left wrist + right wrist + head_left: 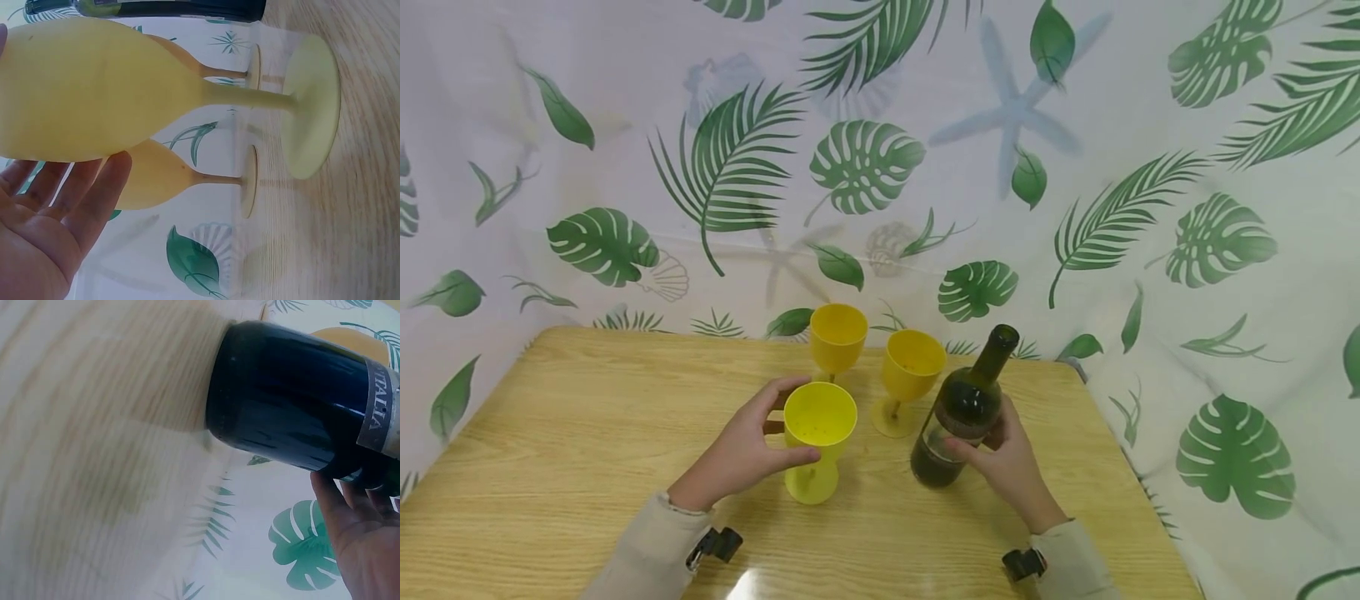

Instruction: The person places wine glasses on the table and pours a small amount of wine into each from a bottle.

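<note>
Head view with both wrist views: a wooden desk [587,433] set against a leaf-printed curtain [1150,125]. The left hand [741,454] is curved in a wide, half-open span about the bowl of the nearest yellow goblet [817,433], thumb at the near side of the bowl and fingers reaching round its far side; in the left wrist view the fingers [94,194] lie nearly straight beside the bowl, and whether they press on it cannot be told. This goblet stands upright on its foot near the middle of the desk. Two further yellow goblets stand upright behind it towards the far edge of the desk, the left one [838,337] just beyond the held goblet and the right one [910,375] beside the bottle. The right hand [1011,462] is curled round the lower body of a dark glass bottle [962,412], fingers over its label [380,415]. The bottle rests with its base on the desk towards the right edge and tilts away from the person, its open neck pointing to the far right.
</note>
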`<move>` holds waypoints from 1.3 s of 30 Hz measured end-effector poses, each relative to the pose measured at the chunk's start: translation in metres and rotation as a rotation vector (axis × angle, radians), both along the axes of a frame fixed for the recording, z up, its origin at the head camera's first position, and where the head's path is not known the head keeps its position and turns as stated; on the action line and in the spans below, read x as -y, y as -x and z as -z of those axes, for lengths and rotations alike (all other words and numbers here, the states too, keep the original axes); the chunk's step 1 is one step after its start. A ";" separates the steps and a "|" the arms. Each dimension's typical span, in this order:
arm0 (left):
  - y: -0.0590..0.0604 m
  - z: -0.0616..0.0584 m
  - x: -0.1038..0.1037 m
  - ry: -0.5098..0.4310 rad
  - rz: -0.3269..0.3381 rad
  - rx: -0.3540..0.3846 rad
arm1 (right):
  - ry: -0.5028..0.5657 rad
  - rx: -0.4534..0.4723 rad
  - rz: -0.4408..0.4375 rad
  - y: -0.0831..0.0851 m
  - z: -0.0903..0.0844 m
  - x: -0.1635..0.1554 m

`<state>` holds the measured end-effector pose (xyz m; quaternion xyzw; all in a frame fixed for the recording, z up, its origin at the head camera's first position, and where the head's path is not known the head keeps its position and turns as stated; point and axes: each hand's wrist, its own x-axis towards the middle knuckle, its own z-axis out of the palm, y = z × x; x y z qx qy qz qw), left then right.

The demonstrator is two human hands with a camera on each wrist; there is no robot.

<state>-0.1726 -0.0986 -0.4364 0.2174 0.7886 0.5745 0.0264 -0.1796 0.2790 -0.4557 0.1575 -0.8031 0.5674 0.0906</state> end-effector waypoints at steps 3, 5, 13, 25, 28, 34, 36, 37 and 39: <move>-0.001 -0.002 -0.001 -0.001 -0.012 0.002 | -0.003 -0.013 0.007 0.000 0.000 -0.002; -0.001 -0.003 -0.001 0.000 -0.021 0.005 | -0.011 -0.015 0.012 -0.001 0.000 -0.002; -0.002 -0.005 -0.001 -0.001 -0.024 0.019 | -0.039 -0.014 0.064 -0.006 0.000 -0.001; 0.000 -0.002 -0.001 -0.004 -0.015 0.014 | -0.037 -0.041 0.021 -0.008 -0.004 -0.002; 0.000 -0.002 -0.001 -0.002 -0.013 0.013 | -0.093 -0.029 0.033 -0.009 -0.008 -0.004; -0.002 -0.005 -0.001 0.003 -0.017 0.024 | -0.150 -0.012 0.046 -0.010 -0.014 -0.005; -0.002 -0.005 -0.001 0.004 -0.015 0.023 | -0.164 -0.002 0.059 -0.010 -0.015 -0.005; -0.002 -0.005 -0.001 0.004 -0.013 0.019 | -0.169 0.001 0.063 -0.011 -0.015 -0.005; -0.002 -0.005 -0.002 0.003 -0.012 0.019 | -0.186 0.003 0.079 -0.012 -0.015 -0.005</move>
